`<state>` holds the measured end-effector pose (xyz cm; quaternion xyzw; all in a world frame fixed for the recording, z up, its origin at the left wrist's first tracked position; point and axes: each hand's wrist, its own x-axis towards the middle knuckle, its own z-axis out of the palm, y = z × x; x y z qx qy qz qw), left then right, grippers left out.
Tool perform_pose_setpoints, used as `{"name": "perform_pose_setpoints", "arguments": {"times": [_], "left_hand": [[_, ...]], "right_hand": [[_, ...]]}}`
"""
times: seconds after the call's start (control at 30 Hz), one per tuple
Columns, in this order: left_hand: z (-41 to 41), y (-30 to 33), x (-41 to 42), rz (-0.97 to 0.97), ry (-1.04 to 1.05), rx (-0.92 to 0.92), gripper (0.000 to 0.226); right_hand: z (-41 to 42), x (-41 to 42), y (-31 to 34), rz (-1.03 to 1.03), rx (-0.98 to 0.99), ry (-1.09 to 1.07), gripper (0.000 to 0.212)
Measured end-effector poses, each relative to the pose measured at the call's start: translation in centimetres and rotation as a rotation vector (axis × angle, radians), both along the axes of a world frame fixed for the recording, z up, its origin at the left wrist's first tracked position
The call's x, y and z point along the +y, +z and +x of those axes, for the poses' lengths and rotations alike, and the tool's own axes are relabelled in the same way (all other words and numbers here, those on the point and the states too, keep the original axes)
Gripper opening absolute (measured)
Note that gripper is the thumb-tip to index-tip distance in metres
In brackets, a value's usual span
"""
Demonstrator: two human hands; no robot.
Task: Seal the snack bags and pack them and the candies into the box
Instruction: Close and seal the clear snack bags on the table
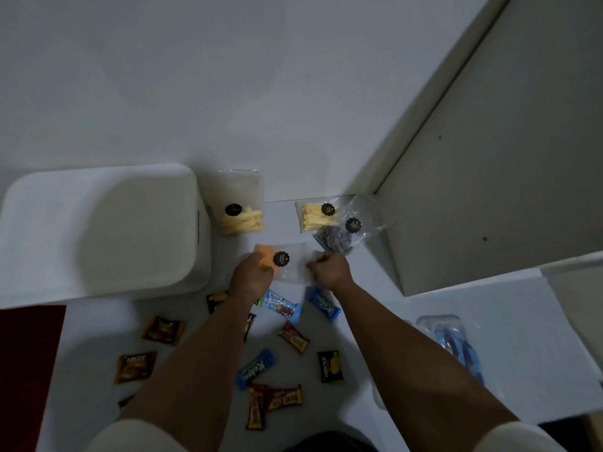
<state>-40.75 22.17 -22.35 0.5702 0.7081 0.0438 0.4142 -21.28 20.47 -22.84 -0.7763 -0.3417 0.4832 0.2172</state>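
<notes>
A clear snack bag (287, 262) with orange snacks and a black round sticker lies on the white table between my hands. My left hand (251, 275) grips its left end over the orange snacks. My right hand (329, 267) pinches its right, empty end. Behind it stand a bag of yellow sticks (239, 207), a second bag of yellow sticks (318, 215) and a bag of dark round sweets (346, 234). Several wrapped candies lie near me, among them a blue one (324, 303) and a brown one (293, 337). A white box (101, 230) sits at the left.
A white wall or panel (489, 177) rises at the right behind the bags. A dark red object (29, 370) lies at the left edge. A clear packet with blue items (456, 347) rests at the right near my forearm.
</notes>
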Motion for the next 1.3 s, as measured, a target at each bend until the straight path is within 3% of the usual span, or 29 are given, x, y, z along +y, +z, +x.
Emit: {"name": "perform_pose_setpoints", "arguments": {"times": [0.13,0.23,0.4,0.57,0.73,0.87,0.93,1.07,1.3], "left_hand": [[0.1,2.2,-1.5,0.059,0.07,-0.091,0.025],[-0.4,3.6,-2.9,0.132,0.119,-0.189,0.025],[-1.3,7.2,-5.4,0.128,0.31,-0.548,0.033],[-2.3,11.0,-9.4,0.107,0.347,-0.721,0.038],[-3.6,13.6,-14.3,0.148,0.287,-0.673,0.028],[-4.3,15.0,-18.1,0.176,0.174,-0.6,0.024],[-4.7,15.2,-19.6,0.193,0.107,-0.526,0.022],[-5.0,15.4,-21.5,0.192,0.024,-0.395,0.03],[-2.4,17.6,-24.7,0.221,0.003,-0.332,0.036]], "right_hand": [[-0.5,-0.8,2.9,0.094,0.259,-0.101,0.023],[-1.6,-1.7,5.7,0.152,0.383,-0.065,0.011],[-4.2,-4.5,8.9,0.265,0.381,0.045,0.016],[-6.5,-8.7,12.3,0.377,0.376,0.079,0.021],[-8.1,-14.2,15.1,0.462,0.247,0.159,0.006],[-8.9,-17.8,16.3,0.466,0.211,0.092,0.016],[-8.9,-19.3,16.3,0.483,0.09,0.066,0.018],[-8.1,-21.7,16.5,0.499,-0.359,0.119,0.019],[-7.1,-24.3,18.0,0.422,-0.449,0.387,0.019]]}}
